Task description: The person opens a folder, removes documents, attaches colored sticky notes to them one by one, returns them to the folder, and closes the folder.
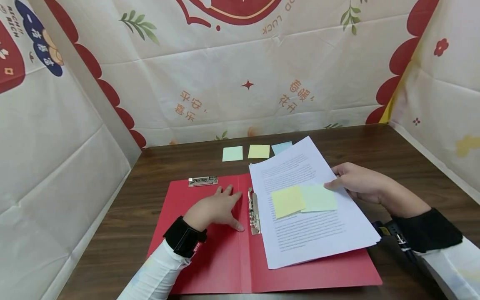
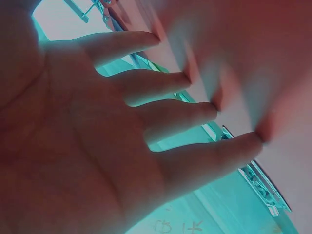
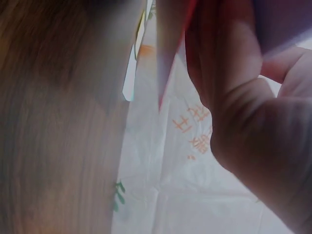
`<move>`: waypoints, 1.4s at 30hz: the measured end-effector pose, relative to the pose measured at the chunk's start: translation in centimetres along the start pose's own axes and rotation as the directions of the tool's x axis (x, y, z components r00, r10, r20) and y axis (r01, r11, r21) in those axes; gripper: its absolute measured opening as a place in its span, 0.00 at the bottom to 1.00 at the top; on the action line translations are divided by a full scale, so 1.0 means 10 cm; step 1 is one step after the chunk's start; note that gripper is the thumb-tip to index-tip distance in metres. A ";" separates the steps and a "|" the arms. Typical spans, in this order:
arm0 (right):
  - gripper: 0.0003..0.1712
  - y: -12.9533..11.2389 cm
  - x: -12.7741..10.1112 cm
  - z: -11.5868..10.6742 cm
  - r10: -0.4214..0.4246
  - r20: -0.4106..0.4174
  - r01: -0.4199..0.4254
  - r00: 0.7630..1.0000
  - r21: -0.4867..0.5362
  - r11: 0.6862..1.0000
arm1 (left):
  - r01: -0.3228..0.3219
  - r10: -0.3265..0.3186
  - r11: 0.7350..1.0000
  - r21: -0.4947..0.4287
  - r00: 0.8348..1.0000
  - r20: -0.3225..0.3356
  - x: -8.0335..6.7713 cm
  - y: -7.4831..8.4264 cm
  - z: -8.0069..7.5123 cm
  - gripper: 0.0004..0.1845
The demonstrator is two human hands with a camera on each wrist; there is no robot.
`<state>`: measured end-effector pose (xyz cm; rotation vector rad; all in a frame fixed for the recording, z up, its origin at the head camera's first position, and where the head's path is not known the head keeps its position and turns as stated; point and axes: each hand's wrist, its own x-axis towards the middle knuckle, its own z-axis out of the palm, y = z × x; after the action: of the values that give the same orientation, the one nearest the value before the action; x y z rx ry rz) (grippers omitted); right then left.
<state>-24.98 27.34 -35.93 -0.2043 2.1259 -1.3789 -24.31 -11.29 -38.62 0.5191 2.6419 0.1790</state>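
A red clip folder [image 1: 315, 277] lies spread out flat on the table. My left hand [image 1: 215, 210] rests with fingers spread on its left cover, thumb near the spine. In the left wrist view the straight fingers [image 2: 204, 158] touch the red surface. On the right side a stack of printed paper [image 1: 300, 237] sits at a slant beside a metal clip [image 1: 253, 212]. My right hand [image 1: 360, 183] pinches the stack's right edge, thumb on top and the other fingers underneath. A yellow sticky note [image 1: 288, 202] and a pale green sticky note [image 1: 318, 198] are on the top sheet.
Behind the folder lie a mint sticky note [image 1: 232, 153], a yellow-green one [image 1: 258, 151] and a blue one [image 1: 281, 147], partly covered by the paper. A second metal clip [image 1: 203, 181] is at the left cover's top edge. Printed cloth [image 1: 232, 75] walls the brown table [image 1: 123, 225].
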 end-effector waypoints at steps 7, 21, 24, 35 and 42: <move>0.36 0.01 -0.03 -0.06 -0.017 0.099 0.006 0.995 0.112 0.994 | 0.003 -0.003 1.000 -0.011 1.000 -0.003 0.03 -0.03 -0.03 0.58; 0.30 0.00 0.03 0.08 0.067 0.086 -0.062 0.994 -0.051 0.997 | 0.031 -0.031 0.999 -0.010 0.999 -0.026 0.04 -0.02 -0.03 0.57; 0.27 0.02 0.04 0.09 0.077 0.068 -0.069 0.995 -0.112 0.991 | 0.032 -0.033 0.999 -0.022 0.999 -0.034 0.04 -0.03 -0.03 0.55; 0.25 0.09 0.03 0.14 0.112 0.068 -0.092 0.991 -0.248 0.964 | 0.046 -0.050 0.997 -0.056 0.996 -0.080 0.06 -0.07 -0.03 0.51; 0.24 0.04 0.02 0.21 0.155 -0.163 -0.216 0.974 -0.490 0.844 | 0.024 -0.037 0.994 -0.102 0.991 -0.131 -0.02 -0.20 -0.12 0.48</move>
<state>-23.85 25.81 -36.99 -0.1165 2.5007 -0.7114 -25.34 -13.21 -37.89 0.4468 2.7504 0.3462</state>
